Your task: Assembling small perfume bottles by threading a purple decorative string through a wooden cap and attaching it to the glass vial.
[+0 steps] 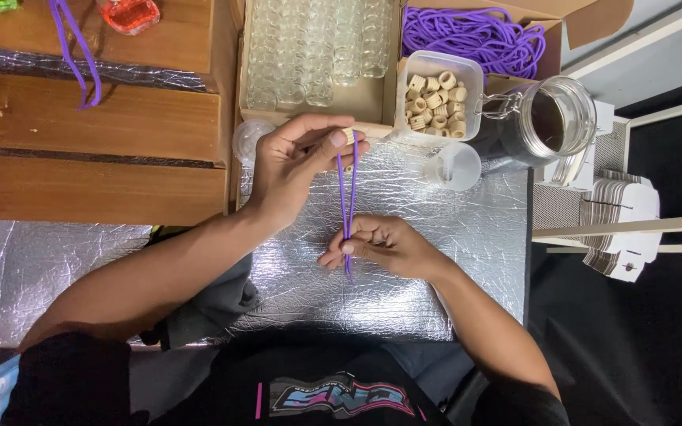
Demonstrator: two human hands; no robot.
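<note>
My left hand [297, 162] pinches a small tan wooden bead at the top of a doubled purple cord [348, 197]. The cord runs straight down from it, stretched taut. My right hand [380, 246] grips the lower part of the cord, and its short ends stick out below my fingers. Both hands hover over a silver foil-covered work surface [404, 292]. Most of the bead is hidden by my fingertips.
A clear tub of tan wooden beads [438, 99] stands just beyond my hands. Behind it a cardboard box holds purple cords [475, 35] and another holds small glass bottles [309, 47]. A lidded glass jar [550, 118], a small clear cup [455, 166], white card tags [621, 229] and wooden steps [88, 126] surround the surface.
</note>
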